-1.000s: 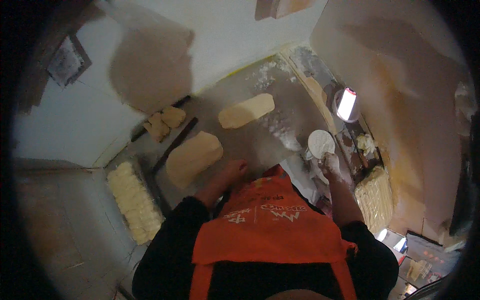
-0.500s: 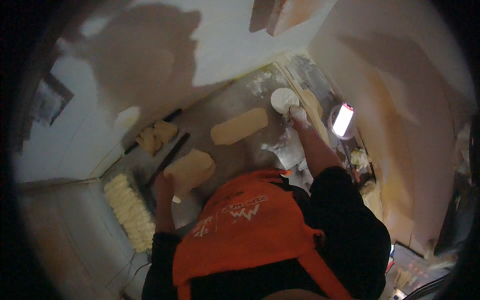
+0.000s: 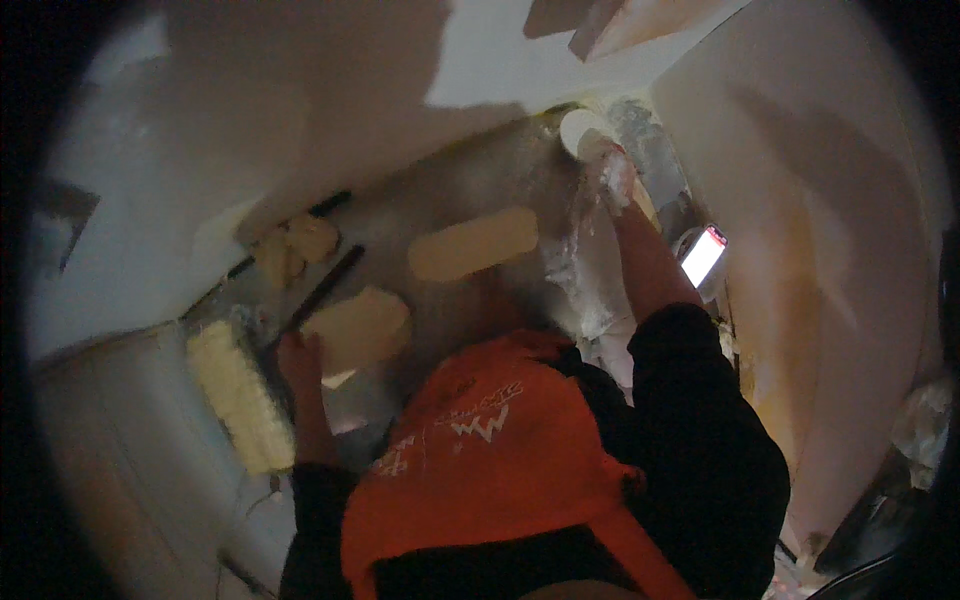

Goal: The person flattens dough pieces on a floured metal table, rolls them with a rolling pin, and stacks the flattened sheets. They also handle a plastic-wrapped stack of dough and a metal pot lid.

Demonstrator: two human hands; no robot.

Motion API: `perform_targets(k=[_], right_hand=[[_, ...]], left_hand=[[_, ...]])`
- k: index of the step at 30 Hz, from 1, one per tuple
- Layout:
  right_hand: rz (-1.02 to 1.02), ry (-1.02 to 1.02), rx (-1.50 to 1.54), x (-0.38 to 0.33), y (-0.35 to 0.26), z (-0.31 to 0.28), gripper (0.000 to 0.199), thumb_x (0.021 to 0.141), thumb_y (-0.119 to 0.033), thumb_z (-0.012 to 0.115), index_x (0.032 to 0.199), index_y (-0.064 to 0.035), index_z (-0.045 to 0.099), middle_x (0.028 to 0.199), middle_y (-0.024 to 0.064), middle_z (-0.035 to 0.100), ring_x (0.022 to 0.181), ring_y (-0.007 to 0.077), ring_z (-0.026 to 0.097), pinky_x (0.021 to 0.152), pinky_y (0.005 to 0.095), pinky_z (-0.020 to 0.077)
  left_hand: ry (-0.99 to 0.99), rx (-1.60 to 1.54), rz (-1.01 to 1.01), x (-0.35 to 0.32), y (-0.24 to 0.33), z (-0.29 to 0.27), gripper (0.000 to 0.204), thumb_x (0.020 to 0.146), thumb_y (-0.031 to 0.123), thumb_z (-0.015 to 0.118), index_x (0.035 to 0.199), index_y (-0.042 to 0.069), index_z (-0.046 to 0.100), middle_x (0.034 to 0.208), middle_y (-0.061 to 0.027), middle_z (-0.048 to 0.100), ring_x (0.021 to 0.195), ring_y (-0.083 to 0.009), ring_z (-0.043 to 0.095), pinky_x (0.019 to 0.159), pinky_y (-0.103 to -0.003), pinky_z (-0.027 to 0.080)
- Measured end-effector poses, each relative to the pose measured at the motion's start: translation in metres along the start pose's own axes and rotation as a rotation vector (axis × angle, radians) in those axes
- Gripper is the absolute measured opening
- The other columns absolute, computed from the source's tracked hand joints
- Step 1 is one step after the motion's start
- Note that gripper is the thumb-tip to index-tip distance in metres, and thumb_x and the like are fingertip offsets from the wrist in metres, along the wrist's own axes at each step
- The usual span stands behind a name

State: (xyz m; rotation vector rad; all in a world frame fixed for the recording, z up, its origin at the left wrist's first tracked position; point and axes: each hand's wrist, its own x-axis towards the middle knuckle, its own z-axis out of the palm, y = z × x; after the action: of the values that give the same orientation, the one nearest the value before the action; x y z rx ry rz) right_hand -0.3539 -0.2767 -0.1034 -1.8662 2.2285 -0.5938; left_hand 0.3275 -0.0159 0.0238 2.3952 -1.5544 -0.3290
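My right hand [image 3: 614, 178], dusted white, is closed on the near rim of a round white bowl [image 3: 580, 130] at the far right corner of the worktop. My left hand [image 3: 298, 358] is by the lower end of a dark bar [image 3: 332, 283], at the left edge of a flat dough slab [image 3: 360, 328]. Blur hides whether its fingers grip anything. A second, longer slab of dough [image 3: 474, 245] lies flat in the middle of the worktop [image 3: 420, 205]. Thick dough pieces [image 3: 292, 248] lie between the dark bar and another dark bar [image 3: 330, 204].
At the left stands a tray of pale yellow, ridged pieces [image 3: 240, 395]. A lit phone [image 3: 705, 255] leans at the right side, near the wall [image 3: 800, 260]. White powder [image 3: 575, 285] is scattered on the right of the worktop. A box-like fixture [image 3: 630, 25] juts from the back wall.
My right hand has carried the bowl farther away, toward the back right corner. My left hand has shifted slightly left, off the dough slab's edge. The view has moved a little too.
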Motion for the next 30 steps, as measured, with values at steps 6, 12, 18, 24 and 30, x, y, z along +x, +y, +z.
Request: perform_targets(k=[6,12,18,24,30], right_hand=[[-0.019,-0.068,0.039,-0.009,-0.015,-0.023,0.029,0.092,-0.024,0.068,0.118,-0.011,0.07,0.106,0.0098,0.07,0.089,0.0261,0.067,0.074,0.0398,0.0552],[-0.163,0.163,0.348,-0.109,-0.093,0.015,0.033,0.09,-0.021,0.069,0.121,-0.0103,0.07,0.112,0.0096,0.071,0.098,0.0252,0.067,0.08,0.0393,0.0557],[-0.285,0.047,0.015,-0.108,-0.059,-0.012,0.037,0.089,-0.019,0.07,0.124,-0.0096,0.069,0.119,0.0094,0.071,0.106,0.0244,0.067,0.087,0.0388,0.0562],[-0.213,-0.261,0.999,-0.12,-0.087,-0.004,0.048,0.096,-0.032,0.065,0.137,-0.007,0.061,0.131,0.0107,0.066,0.119,0.0233,0.064,0.097,0.0369,0.0551],[-0.349,-0.67,0.811,-0.157,-0.13,-0.02,0.056,0.101,-0.036,0.061,0.147,-0.0051,0.05,0.139,0.01,0.061,0.124,0.0234,0.06,0.102,0.038,0.0518]], left_hand=[[-0.226,0.112,-0.063,0.001,-0.01,-0.007,0.047,0.088,0.044,0.074,0.094,-0.002,0.07,0.095,-0.0231,0.071,0.092,-0.0434,0.068,0.081,-0.051,0.052],[-0.067,-0.1,-0.041,-0.021,-0.001,0.0,0.039,0.094,0.038,0.069,0.104,0.0,0.066,0.099,-0.0223,0.071,0.093,-0.0416,0.069,0.082,-0.05,0.053],[0.006,-0.36,-0.095,-0.026,-0.006,0.007,0.04,0.095,0.037,0.066,0.111,0.0,0.065,0.102,-0.0213,0.071,0.095,-0.0387,0.07,0.084,-0.048,0.053],[-0.287,-0.799,-0.3,-0.018,0.016,0.022,0.047,0.094,0.036,0.066,0.123,0.0,0.068,0.115,-0.0184,0.073,0.103,-0.0308,0.07,0.09,-0.043,0.053],[-0.519,-0.634,-0.084,0.001,0.112,0.013,0.042,0.098,0.04,0.069,0.121,0.005,0.069,0.104,-0.0041,0.071,0.089,-0.0159,0.066,0.076,-0.034,0.056]])
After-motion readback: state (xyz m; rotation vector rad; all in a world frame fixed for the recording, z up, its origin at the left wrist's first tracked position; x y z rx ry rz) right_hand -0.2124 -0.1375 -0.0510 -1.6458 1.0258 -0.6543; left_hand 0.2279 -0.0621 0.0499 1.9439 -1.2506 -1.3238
